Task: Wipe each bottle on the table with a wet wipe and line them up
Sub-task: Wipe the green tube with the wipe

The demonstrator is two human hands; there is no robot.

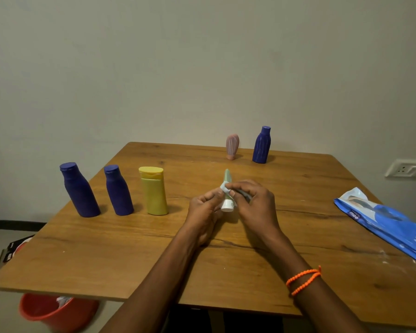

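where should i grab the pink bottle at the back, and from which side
Take the pink bottle around its wide upper body, coming from the front. It stands cap-down on a narrow base, so a low grip would likely tip it. The blue bottle stands apart to its right, so come in from the front or left.

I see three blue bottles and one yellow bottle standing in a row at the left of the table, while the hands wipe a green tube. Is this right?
Not quite. The head view shows only two blue bottles in that row beside the yellow bottle; the third blue bottle stands at the far edge. The hands do wipe the green tube.
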